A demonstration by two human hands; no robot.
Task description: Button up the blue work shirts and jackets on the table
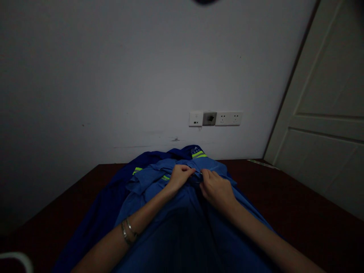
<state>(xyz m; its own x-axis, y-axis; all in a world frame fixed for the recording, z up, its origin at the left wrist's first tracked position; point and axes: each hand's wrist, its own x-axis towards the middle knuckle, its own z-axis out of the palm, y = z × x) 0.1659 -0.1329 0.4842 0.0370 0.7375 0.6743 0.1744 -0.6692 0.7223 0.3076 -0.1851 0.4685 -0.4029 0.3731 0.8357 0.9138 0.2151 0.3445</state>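
A light blue garment (153, 191) lies bunched up in front of me. My left hand (179, 177) pinches a fold of it between thumb and forefinger. Close by on the right, my right hand (217, 188) has its fingers curled on the same fabric. A tiny bright spot shows at the right fingertips, too small to name. Beneath and behind lies a darker blue garment (113, 193) with yellow-green stripes and a small white logo. Two silvery bangles (127, 230) circle my left wrist.
The garments rest on a dark reddish-brown surface (264, 189) that meets a pale wall (127, 76). Wall sockets (227, 118) sit above the fabric. A panelled door (324, 125) stands at the right. A curved white object (18, 258) shows at the lower left.
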